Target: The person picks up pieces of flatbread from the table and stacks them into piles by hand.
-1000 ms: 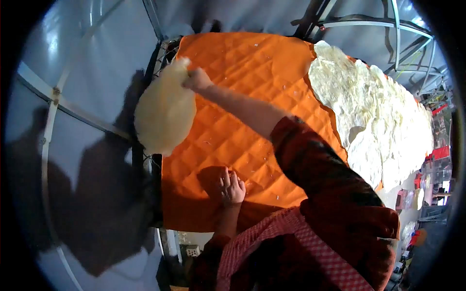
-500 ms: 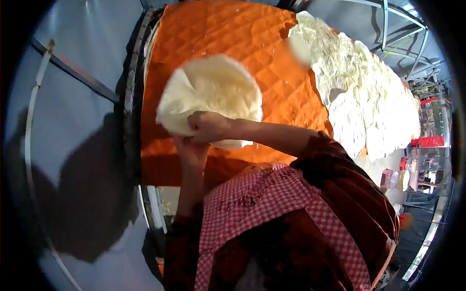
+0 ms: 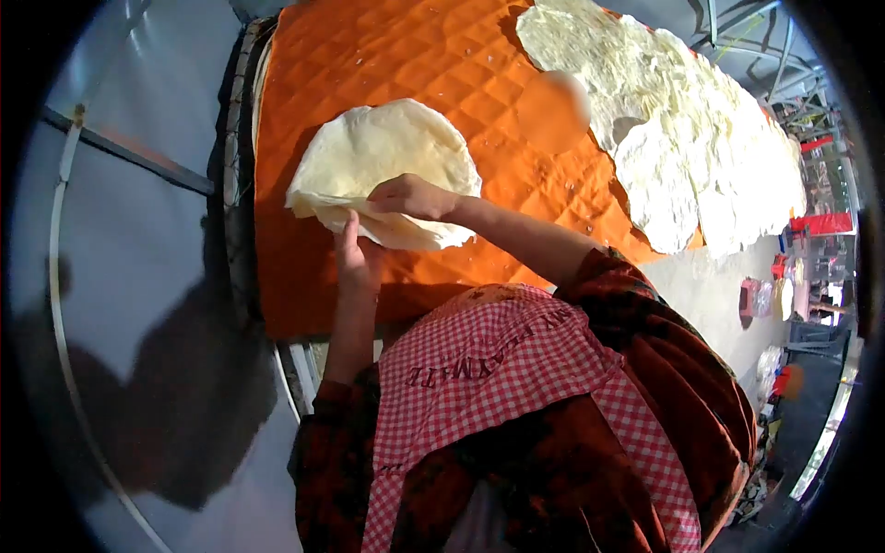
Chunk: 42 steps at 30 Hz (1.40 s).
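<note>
A thin, round, pale flatbread (image 3: 387,143) lies over an orange quilted cloth, its near edge folded and rumpled. My right hand (image 3: 412,196) is closed on that folded near edge, fingertips pinching it from above. Just left of it and lower, my left hand (image 3: 358,263) holds the near-left rim, thumb up against the bread. The other left fingers are partly hidden beneath the sheet.
The orange quilted cloth (image 3: 424,55) covers the table. Many overlapping flatbreads (image 3: 691,129) are spread along its right side. A grey sheet wall with a metal bar (image 3: 129,152) stands at left. Bags and red items (image 3: 761,295) sit farther right.
The flatbread has come down flatter onto the cloth, and its near edge is now bunched. My right hand has shifted slightly up and right; my left thumb now shows.
</note>
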### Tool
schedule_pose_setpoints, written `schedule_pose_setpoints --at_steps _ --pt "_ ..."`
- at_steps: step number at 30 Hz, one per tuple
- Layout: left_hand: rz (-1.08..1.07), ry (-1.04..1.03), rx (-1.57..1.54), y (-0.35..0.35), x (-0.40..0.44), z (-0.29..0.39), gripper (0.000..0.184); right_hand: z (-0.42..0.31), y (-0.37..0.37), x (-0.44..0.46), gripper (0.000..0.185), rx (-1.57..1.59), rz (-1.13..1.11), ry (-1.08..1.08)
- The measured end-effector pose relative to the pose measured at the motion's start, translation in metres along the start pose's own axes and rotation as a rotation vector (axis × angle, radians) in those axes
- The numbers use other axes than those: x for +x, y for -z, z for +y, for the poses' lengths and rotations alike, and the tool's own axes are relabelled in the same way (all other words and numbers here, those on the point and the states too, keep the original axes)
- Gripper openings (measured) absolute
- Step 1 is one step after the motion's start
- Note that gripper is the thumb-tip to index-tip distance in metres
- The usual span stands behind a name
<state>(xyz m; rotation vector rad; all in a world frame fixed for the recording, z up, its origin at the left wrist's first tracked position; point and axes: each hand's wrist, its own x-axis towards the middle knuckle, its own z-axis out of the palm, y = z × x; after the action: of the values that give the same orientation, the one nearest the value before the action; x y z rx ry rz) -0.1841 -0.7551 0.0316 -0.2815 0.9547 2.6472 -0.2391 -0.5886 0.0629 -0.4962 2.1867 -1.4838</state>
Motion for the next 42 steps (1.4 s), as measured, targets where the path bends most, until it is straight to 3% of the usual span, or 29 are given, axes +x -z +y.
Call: schedule_pose_setpoints --at_steps 1,4,5,8,9,10,13,14,17,20,21,22,23,24,26,27,29,31,33,35,36,38,40,42 --pt "0.018 0.0 0.041 0.003 0.001 -0.001 0.053 0.013 -0.004 0.002 0.026 0.019 0.112 0.186" --pt "0.001 0.022 -0.006 0.002 0.004 0.0 0.048 0.016 -0.001 -0.005 0.027 0.25 0.118 -0.013" --pt "-0.016 0.034 -0.048 -0.001 0.005 0.002 0.046 0.015 0.003 -0.007 0.024 0.128 0.097 0.021" --pt "0.112 -0.012 0.3 -0.007 0.004 0.008 0.048 0.015 -0.008 -0.008 0.025 -0.193 0.167 0.025" --pt "0.159 -0.03 0.252 0.009 0.013 -0.006 0.049 -0.013 -0.016 -0.022 0.023 -0.188 0.194 -0.005" --pt "0.205 -0.049 0.204 0.025 0.023 -0.021 0.05 -0.018 -0.02 -0.023 0.026 -0.415 0.081 0.231" --pt "0.276 -0.007 0.307 0.04 0.014 -0.019 0.048 -0.037 -0.035 -0.027 0.019 -0.53 0.71 0.137" --pt "0.294 0.017 0.339 0.046 0.008 -0.011 0.048 0.006 -0.016 0.015 0.016 -0.446 0.325 0.004" --pt "0.378 0.07 0.381 0.072 -0.011 0.027 0.046 0.027 0.091 0.015 0.014 -0.069 0.592 0.161" --pt "0.453 0.077 0.381 0.101 -0.023 0.056 0.045 0.043 0.212 -0.053 0.011 0.131 0.781 0.177" --pt "0.478 0.074 0.379 0.107 -0.027 0.063 0.044 0.056 0.246 -0.085 0.011 -0.055 0.819 0.128" --pt "0.499 0.08 0.379 0.112 -0.03 0.066 0.044 0.076 0.277 -0.117 0.011 -0.612 0.859 -0.022" --pt "0.522 0.085 0.384 0.116 -0.036 0.067 0.044 0.102 0.3 -0.152 0.011 -1.382 0.77 -0.223" --pt "0.539 0.087 0.409 0.118 -0.04 0.066 0.043 0.132 0.317 -0.188 0.012 -1.912 0.639 -0.325" --pt "0.531 0.035 0.498 0.127 -0.046 0.061 0.042 0.26 0.374 -0.25 0.011 -1.219 0.842 -0.075" --pt "0.438 -0.105 0.63 0.146 -0.051 0.058 0.041 0.2 0.325 -0.288 0.02 -0.195 1.069 -0.172" --pt "0.293 -0.344 0.906 0.188 -0.056 0.05 0.04 0.191 0.29 -0.31 0.016 0.319 1.267 -0.589" --pt "0.208 -0.487 1.225 0.242 -0.051 0.046 0.04 0.228 0.273 -0.32 0.019 0.416 1.213 -0.656" --pt "0.073 -0.521 1.354 0.264 -0.029 0.042 0.04 0.222 0.267 -0.3 0.018 0.215 1.292 -0.751" --pt "0.194 -0.205 0.787 0.193 -0.031 0.06 0.043 0.201 0.268 -0.275 0.017 0.161 1.354 -0.728" --pt "0.375 0.09 0.238 0.137 -0.036 0.065 0.045 0.182 0.269 -0.265 0.017 0.2 1.359 -0.635" --pt "0.435 0.166 0.32 0.145 -0.029 0.075 0.054 0.131 0.271 -0.274 0.016 0.4 1.259 -0.317" --pt "0.488 0.17 0.334 0.105 -0.034 0.076 0.056 0.094 0.272 -0.303 0.015 0.467 1.227 -0.181" --pt "0.468 0.179 0.355 0.081 -0.039 0.076 0.054 0.075 0.256 -0.345 0.015 0.367 1.245 -0.221"
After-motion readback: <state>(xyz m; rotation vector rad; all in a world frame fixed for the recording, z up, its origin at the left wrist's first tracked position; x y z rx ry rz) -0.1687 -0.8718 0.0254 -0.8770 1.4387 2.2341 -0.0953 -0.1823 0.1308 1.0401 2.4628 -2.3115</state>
